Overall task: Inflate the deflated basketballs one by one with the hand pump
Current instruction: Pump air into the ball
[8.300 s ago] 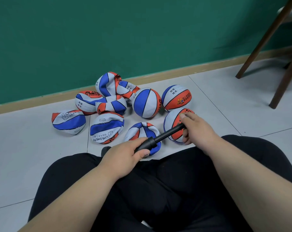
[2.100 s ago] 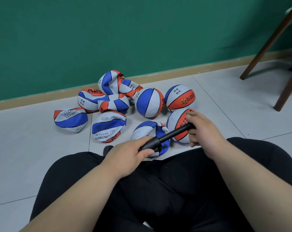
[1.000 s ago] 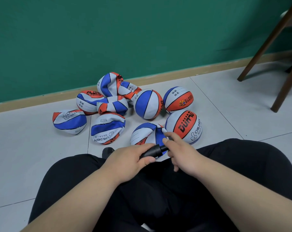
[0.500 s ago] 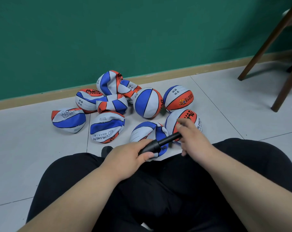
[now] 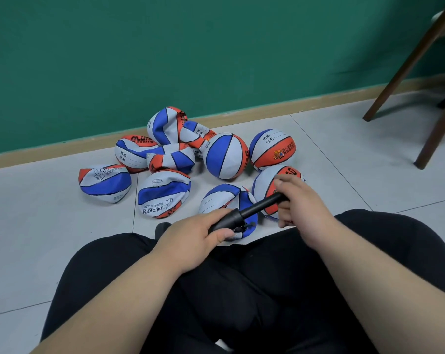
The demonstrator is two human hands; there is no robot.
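Drawn farther out: hand pump [image 5: 244, 214] rod. Handle clenched in right hand [image 5: 301, 203], barrel gripped in left hand [image 5: 190, 241], deflated basketball [image 5: 217, 200] just beyond.

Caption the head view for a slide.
Left hand holds the hand pump while right hand grips its extended plunger above a deflated basketball on the floor.
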